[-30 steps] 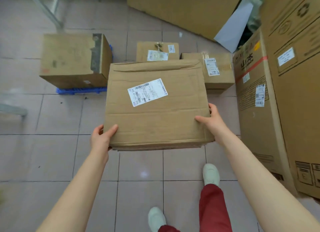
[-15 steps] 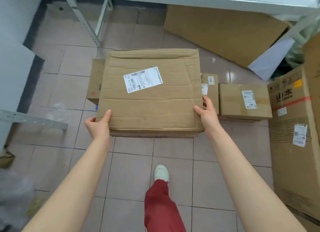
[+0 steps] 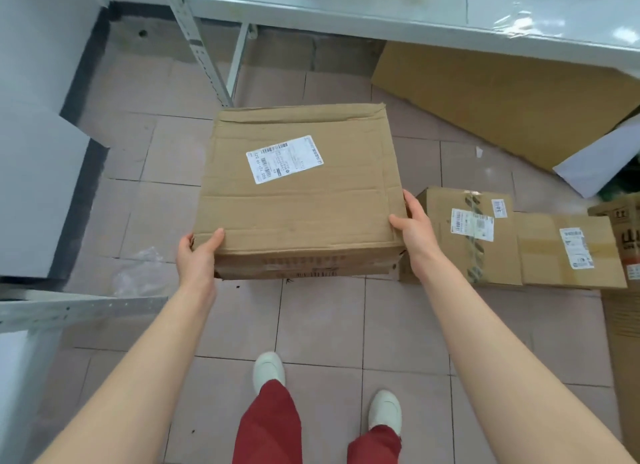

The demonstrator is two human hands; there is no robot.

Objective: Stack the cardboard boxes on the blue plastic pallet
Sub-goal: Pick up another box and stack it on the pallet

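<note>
I hold a large brown cardboard box (image 3: 298, 193) with a white shipping label on top, out in front of me. My left hand (image 3: 197, 254) grips its near left corner and my right hand (image 3: 412, 228) grips its near right corner. The box hides the blue pallet and the box that stood on it; neither shows now. Two smaller labelled boxes, a taped box (image 3: 471, 235) and a flat box (image 3: 568, 252), lie on the tiled floor just to the right.
A white table (image 3: 398, 6) on grey metal legs (image 3: 204, 48) spans the back. A flattened cardboard sheet (image 3: 512, 96) leans under it. Tall printed cartons (image 3: 623, 256) stand at the right edge. A metal shelf rail (image 3: 76, 308) and a crumpled plastic bag (image 3: 142, 269) sit on the left.
I have stepped forward and left with the box; it now covers the pallet and the box on it. The small boxes have slid to the right of the view.
</note>
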